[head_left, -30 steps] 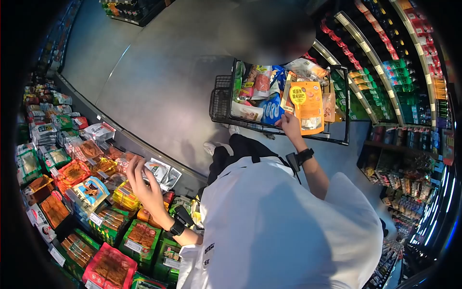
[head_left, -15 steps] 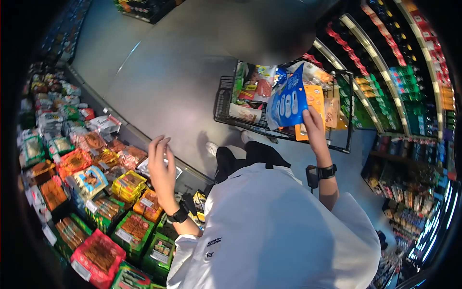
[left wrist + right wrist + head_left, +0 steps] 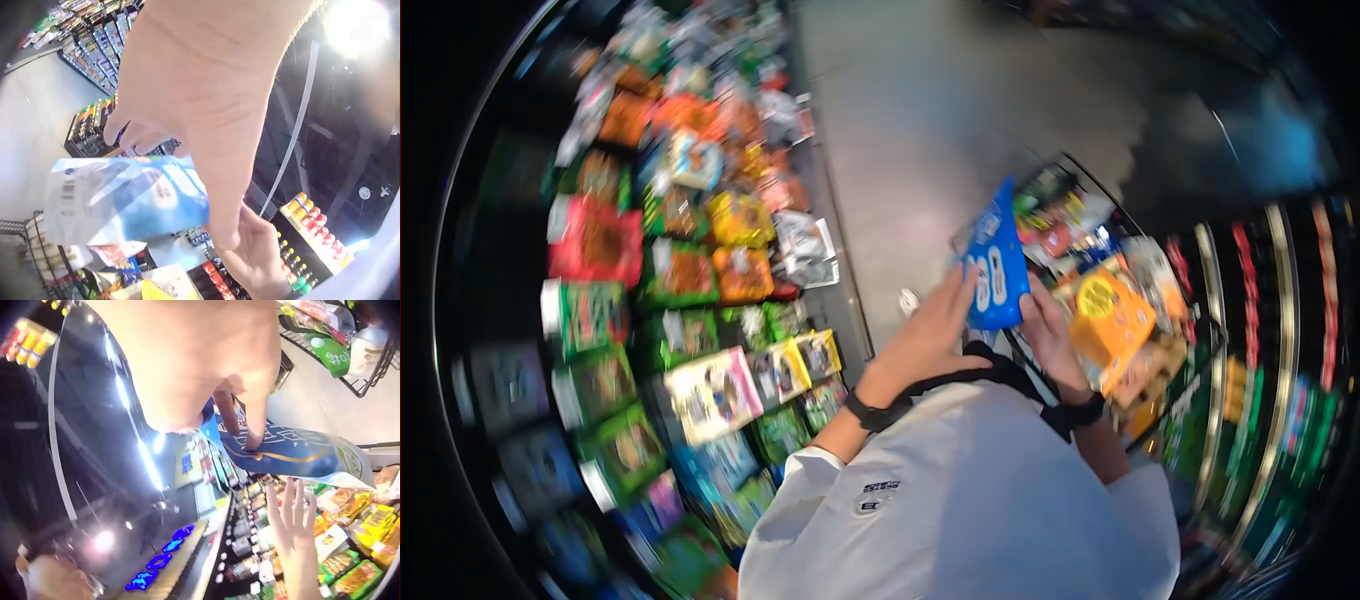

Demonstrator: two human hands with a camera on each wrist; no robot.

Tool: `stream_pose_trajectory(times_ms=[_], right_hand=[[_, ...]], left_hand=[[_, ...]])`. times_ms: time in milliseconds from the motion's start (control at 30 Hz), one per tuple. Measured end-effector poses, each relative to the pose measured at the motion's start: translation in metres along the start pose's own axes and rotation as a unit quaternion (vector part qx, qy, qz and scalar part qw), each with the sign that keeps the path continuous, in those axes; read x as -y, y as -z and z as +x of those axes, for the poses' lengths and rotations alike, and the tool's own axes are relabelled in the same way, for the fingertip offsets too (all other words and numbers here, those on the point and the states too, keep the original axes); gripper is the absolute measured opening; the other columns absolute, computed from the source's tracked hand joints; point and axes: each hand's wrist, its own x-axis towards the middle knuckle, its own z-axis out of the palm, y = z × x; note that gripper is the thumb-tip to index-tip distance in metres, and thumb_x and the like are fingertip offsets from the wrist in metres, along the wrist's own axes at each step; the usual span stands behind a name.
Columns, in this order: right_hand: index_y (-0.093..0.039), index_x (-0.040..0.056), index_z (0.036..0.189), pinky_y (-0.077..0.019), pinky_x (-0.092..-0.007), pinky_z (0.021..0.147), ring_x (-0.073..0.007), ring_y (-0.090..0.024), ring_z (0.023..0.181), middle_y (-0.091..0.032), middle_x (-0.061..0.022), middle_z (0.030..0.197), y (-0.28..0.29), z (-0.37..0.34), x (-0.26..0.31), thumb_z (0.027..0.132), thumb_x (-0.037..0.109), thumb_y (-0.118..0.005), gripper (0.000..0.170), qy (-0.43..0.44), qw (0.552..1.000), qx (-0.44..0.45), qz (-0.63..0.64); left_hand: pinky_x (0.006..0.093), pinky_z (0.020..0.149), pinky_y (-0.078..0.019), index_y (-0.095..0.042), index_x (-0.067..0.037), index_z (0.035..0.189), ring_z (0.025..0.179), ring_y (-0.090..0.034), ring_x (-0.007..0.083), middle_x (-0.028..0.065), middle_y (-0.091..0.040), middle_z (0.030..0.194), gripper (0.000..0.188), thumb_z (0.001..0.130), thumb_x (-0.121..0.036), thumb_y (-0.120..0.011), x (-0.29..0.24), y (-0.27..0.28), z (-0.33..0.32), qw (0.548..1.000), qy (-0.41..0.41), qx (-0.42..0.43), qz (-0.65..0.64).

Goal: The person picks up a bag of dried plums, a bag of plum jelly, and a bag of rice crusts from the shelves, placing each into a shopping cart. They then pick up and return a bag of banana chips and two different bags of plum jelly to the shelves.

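A blue pouch (image 3: pixel 1000 265) stands upright between the two hands in front of the body. My right hand (image 3: pixel 1055 340) pinches its lower right edge, and in the right wrist view the fingers (image 3: pixel 253 440) press on the blue pouch (image 3: pixel 281 453). Beside the pouch's left side is my left hand (image 3: pixel 925 335), its fingers extended; the right wrist view shows the left hand (image 3: pixel 294 537) with fingers spread and apart from the pouch. In the left wrist view the pouch (image 3: pixel 137 200), with a clear panel at one end, lies beyond the left hand (image 3: pixel 187 94).
A shopping cart (image 3: pixel 1090 180) full of packages, among them an orange pouch (image 3: pixel 1112 322), stands at the right. Packaged foods such as a red pack (image 3: pixel 595 240) fill the display at the left. Drink shelves (image 3: pixel 1280 380) rise at the far right.
My right hand has lifted the blue pouch out of the cart and brought it in front of the body. The left hand has moved from above the display toward the pouch. The view has turned left.
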Motion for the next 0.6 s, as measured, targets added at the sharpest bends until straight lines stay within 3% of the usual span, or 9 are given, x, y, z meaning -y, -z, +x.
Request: stream_pose_trajectory(times_ms=[33, 133, 233, 267, 367, 433, 500, 533, 600], right_hand=[[-0.052, -0.0009, 0.134, -0.0445, -0.0229, 0.093, -0.0123, -0.056, 0.111, -0.057, -0.0077, 0.127, -0.002, 0.003, -0.012, 0.107, 0.017, -0.047, 0.033, 0.062, 0.995, 0.055, -0.058], [-0.051, -0.001, 0.133, -0.045, -0.0296, 0.098, -0.0175, -0.057, 0.114, -0.057, -0.0103, 0.13, -0.014, -0.012, -0.027, 0.107, 0.017, -0.048, 0.032, -0.004, 0.996, 0.091, -0.017], [-0.047, 0.0012, 0.136, -0.0479, -0.0386, 0.099, -0.0207, -0.058, 0.117, -0.057, -0.0106, 0.13, -0.033, -0.011, -0.012, 0.107, 0.022, -0.049, 0.036, -0.092, 0.953, 0.157, 0.244], [-0.046, 0.0029, 0.137, -0.0499, -0.0417, 0.098, -0.0212, -0.058, 0.118, -0.057, -0.0103, 0.129, -0.031, -0.012, -0.018, 0.107, 0.022, -0.049, 0.035, -0.117, 0.947, 0.131, 0.27], [-0.046, 0.0031, 0.137, -0.0499, -0.0432, 0.098, -0.0218, -0.058, 0.121, -0.057, -0.0103, 0.13, -0.048, -0.015, 0.002, 0.108, 0.021, -0.047, 0.034, -0.153, 0.901, 0.249, 0.322], [-0.044, 0.0026, 0.139, -0.0521, -0.0439, 0.098, -0.0241, -0.059, 0.121, -0.057, -0.0115, 0.132, -0.069, -0.014, 0.026, 0.108, 0.02, -0.045, 0.036, -0.17, 0.866, 0.35, 0.314], [-0.042, 0.002, 0.14, -0.0533, -0.0437, 0.097, -0.0257, -0.06, 0.121, -0.056, -0.0123, 0.133, -0.207, -0.079, 0.008, 0.108, 0.019, -0.044, 0.037, -0.178, 0.866, 0.416, 0.212], [-0.045, 0.0016, 0.137, -0.0548, -0.0436, 0.096, -0.0272, -0.061, 0.12, -0.055, -0.0138, 0.135, -0.223, -0.093, 0.012, 0.107, 0.021, -0.044, 0.035, -0.182, 0.858, 0.439, 0.195], [-0.047, 0.0017, 0.135, -0.0537, -0.0435, 0.098, -0.0271, -0.06, 0.121, -0.054, -0.0147, 0.136, -0.242, -0.118, 0.003, 0.108, 0.024, -0.045, 0.035, -0.157, 0.839, 0.501, 0.142]], left_hand=[[0.0484, 0.121, -0.0257, -0.015, 0.002, 0.157, 0.147, -0.026, 0.0471, 0.0337, -0.025, 0.156, 0.124, 0.067, -0.038, -0.091, 0.007, -0.02, -0.011, 0.999, -0.001, -0.04, -0.019], [0.0487, 0.122, -0.025, -0.008, 0.0, 0.158, 0.148, -0.023, 0.0474, 0.0332, -0.022, 0.158, 0.123, 0.07, -0.031, -0.088, -0.001, -0.036, -0.052, 0.993, 0.06, -0.096, 0.026], [0.052, 0.121, -0.0252, -0.009, -0.006, 0.16, 0.149, -0.018, 0.0477, 0.0317, -0.019, 0.159, 0.117, 0.074, -0.025, -0.086, -0.036, -0.037, -0.101, 0.96, 0.186, -0.197, 0.075], [0.053, 0.121, -0.0253, -0.009, -0.007, 0.161, 0.15, -0.017, 0.0478, 0.0311, -0.018, 0.16, 0.116, 0.075, -0.024, -0.085, -0.044, -0.046, -0.102, 0.945, 0.212, -0.226, 0.107], [0.0565, 0.119, -0.0263, -0.008, -0.011, 0.161, 0.151, -0.014, 0.0482, 0.0297, -0.016, 0.161, 0.115, 0.076, -0.021, -0.084, -0.072, -0.072, -0.119, 0.898, 0.3, -0.305, 0.104], [0.0495, 0.119, -0.0304, -0.017, -0.009, 0.16, 0.149, -0.022, 0.0436, 0.0263, -0.023, 0.16, 0.1, 0.08, -0.014, -0.078, -0.09, -0.068, -0.137, 0.856, 0.344, -0.365, 0.13], [0.0454, 0.118, -0.0332, -0.024, -0.008, 0.158, 0.147, -0.03, 0.0402, 0.0244, -0.03, 0.158, 0.09, 0.083, -0.011, -0.074, -0.037, -0.061, -0.288, 0.817, 0.335, -0.458, 0.102], [0.0418, 0.112, -0.041, -0.032, -0.006, 0.155, 0.137, -0.046, 0.039, 0.0247, -0.046, 0.147, 0.077, 0.087, -0.007, -0.069, -0.049, -0.068, -0.308, 0.779, 0.316, -0.524, 0.139], [0.0415, 0.104, -0.0462, -0.039, -0.004, 0.15, 0.124, -0.057, 0.0371, 0.0241, -0.055, 0.136, 0.063, 0.093, -0.01, -0.065, -0.086, -0.091, -0.347, 0.727, 0.323, -0.603, 0.059]])
